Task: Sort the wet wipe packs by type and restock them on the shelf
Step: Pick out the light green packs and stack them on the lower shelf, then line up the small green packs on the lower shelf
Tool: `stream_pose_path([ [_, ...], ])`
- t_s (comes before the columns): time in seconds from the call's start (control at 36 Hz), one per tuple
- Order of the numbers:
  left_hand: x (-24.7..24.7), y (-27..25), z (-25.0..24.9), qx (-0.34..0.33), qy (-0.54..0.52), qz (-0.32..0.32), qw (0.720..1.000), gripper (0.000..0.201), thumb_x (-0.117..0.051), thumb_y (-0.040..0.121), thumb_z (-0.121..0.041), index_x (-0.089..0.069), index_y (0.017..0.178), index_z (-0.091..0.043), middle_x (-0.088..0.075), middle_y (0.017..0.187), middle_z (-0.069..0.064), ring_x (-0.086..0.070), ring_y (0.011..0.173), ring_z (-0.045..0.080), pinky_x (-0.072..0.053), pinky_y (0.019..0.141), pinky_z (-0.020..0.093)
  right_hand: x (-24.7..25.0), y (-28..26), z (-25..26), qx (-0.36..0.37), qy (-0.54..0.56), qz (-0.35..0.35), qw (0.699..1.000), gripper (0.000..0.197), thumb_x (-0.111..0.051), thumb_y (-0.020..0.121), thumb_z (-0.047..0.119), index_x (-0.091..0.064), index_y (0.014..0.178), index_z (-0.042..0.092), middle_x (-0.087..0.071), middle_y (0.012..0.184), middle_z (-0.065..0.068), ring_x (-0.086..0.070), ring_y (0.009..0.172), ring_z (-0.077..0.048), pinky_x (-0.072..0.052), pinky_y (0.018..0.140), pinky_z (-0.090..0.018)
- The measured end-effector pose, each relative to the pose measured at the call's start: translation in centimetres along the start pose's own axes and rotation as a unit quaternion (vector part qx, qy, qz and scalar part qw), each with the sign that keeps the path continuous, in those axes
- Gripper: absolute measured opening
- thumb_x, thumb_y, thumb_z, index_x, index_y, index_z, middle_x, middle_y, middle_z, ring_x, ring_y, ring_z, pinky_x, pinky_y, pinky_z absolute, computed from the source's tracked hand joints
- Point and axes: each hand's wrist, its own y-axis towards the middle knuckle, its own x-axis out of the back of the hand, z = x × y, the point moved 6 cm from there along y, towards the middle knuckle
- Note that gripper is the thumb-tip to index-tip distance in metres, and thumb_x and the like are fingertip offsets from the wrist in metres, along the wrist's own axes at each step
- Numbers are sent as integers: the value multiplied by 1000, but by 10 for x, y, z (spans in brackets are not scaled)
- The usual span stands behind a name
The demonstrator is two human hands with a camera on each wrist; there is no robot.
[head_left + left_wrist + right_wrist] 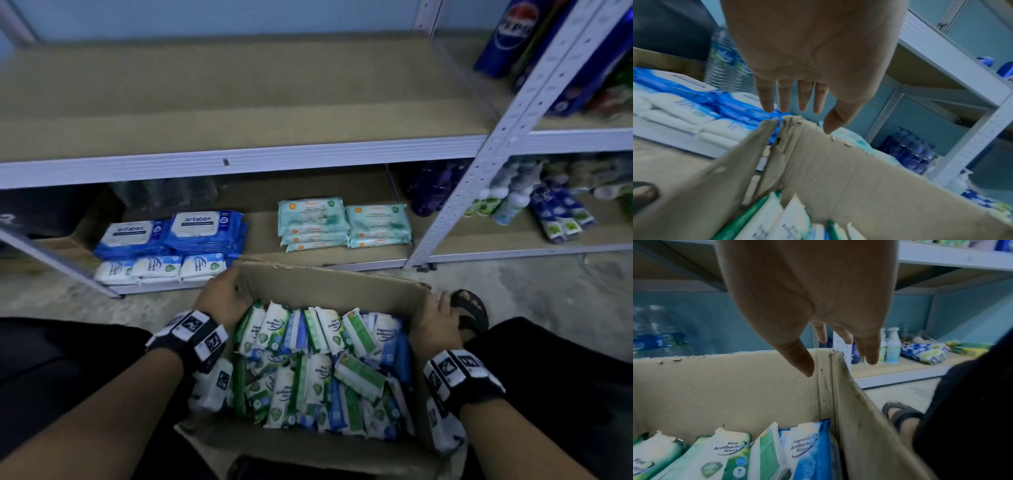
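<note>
Where the cardboard box [329, 284] gapes, green and blue wipe packs [322, 366] jumbled upright

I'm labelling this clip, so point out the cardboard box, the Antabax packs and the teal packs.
Cardboard box [329, 281]: head view, bare inner far wall.
Antabax packs [197, 224]: head view, white lid label of right stack.
Teal packs [311, 214]: head view, top of left stack.

Box [329, 284] btm cut off; teal packs' [311, 216] print illegible.
</note>
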Motion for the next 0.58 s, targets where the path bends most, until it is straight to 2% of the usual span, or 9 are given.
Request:
stream_pose_path([
  [0.06,-5,-7,17,13,-8,-10,1000,61,-66,81,-34,-50,137,-16,-65,120,11,-64,102,34,-52,84,38,-5,-3,-11,-21,34,26,999,85,-61,87,17,-9,154,15,-3,161,-19,-33,138,-42,-36,106,-44],
  [0.08,-7,-9,22,23,-9,-8,1000,58,-65,82,-33,-50,135,-15,-64,121,13,-63,103,36,-52,84,40,-7,-4,-15,-26,47,28,998,85,-62,88,17,-9,154,12,-10,160,-21,-38,134,-42,-39,102,-42],
  [0.17,-10,-25,24,52,-4,20,998,63,-65,86,-27,-40,142,-10,-52,135,21,-55,116,41,-47,95,43,-14,-10,-28,-79,94,39,992,77,-60,90,21,-15,152,10,-45,141,-26,-51,123,-40,-43,94,-40],
  [0.19,-13,-31,26,63,-2,37,997,69,-64,86,-31,-35,145,-9,-48,139,22,-52,121,40,-44,98,42,-17,-13,-33,-95,90,52,990,75,-60,90,23,-17,151,11,-51,135,-26,-55,119,-40,-45,91,-40],
  [0.25,-22,-38,39,86,1,54,995,84,-61,83,-47,-27,150,-8,-46,141,20,-50,124,38,-42,98,39,-24,-19,-39,-103,68,81,989,70,-60,91,24,-22,148,12,-54,129,-25,-58,114,-41,-48,89,-40],
  [0.33,-35,-50,61,127,67,94,985,80,-56,95,-33,-10,155,-9,-50,140,16,-53,121,33,-46,93,35,-27,-24,-43,-78,34,87,993,55,-60,89,27,-37,138,13,-59,121,-21,-61,108,-40,-51,86,-40],
  [0.42,-37,-60,64,128,87,132,979,69,-53,98,-24,-15,154,-12,-55,133,16,-57,114,33,-48,83,32,-28,-24,-43,-42,17,93,995,41,-56,89,32,-44,126,18,-62,117,-15,-61,108,-37,-47,83,-37],
  [0.5,-35,-56,71,102,125,139,977,72,-54,92,-28,-20,154,-16,-60,128,10,-62,107,28,-52,81,30,-28,-22,-45,-19,-23,112,993,39,-53,92,31,-43,129,22,-61,124,-10,-59,114,-32,-30,78,-34],
  [0.58,-34,-53,76,82,127,158,976,64,-56,88,-31,-32,146,-23,-62,122,8,-61,101,30,-50,76,29,-22,-23,-44,-15,-33,125,991,42,-52,93,26,-42,134,21,-60,127,-13,-59,113,-35,-34,79,-31],
])
